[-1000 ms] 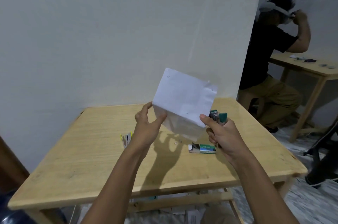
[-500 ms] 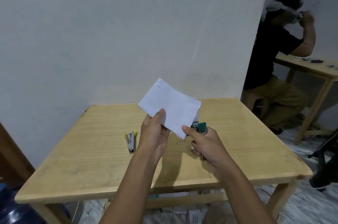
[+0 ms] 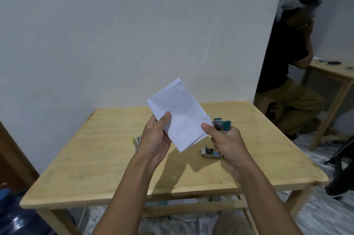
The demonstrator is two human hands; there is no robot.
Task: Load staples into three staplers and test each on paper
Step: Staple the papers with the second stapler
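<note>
Pinches the paper (image 3: 180,114) with the left thumb (image 3: 165,119) flat on its near face and the other fingers curled behind it, out of sight. Holds the sheet's lower left edge this way in the left hand (image 3: 156,138), raised above the table (image 3: 95,158). Presses the right thumb (image 3: 207,127) onto the paper's lower right edge, with the remaining right fingers wrapped tight round a teal stapler (image 3: 223,124). Keeps that stapler upright in the right hand (image 3: 228,144), its metal nose and teal top poking out above the knuckles, just beside the paper's edge. Cannot tell whether its mouth is open or touching the sheet.

Shows the paper as white, folded into several layers, tilted with one corner pointing up toward the white wall (image 3: 115,33). Shows one staple (image 3: 178,82) near that top corner and a small mark just below it.

Lower down, on the light wooden table: an open staple box (image 3: 209,153) lying just beside the right hand and partly hidden by it. To the left, partly hidden behind the left wrist, a yellow stapler (image 3: 136,140) lying flat. Between them, dark shadows of arms and paper across the wood.

Further out, at far right: another person (image 3: 283,62) in a black top and khaki trousers, seated at a second table (image 3: 333,75) with a few small items on it. At bottom left, part of a blue bottle (image 3: 15,219). Under the near table, loose papers on the floor.
</note>
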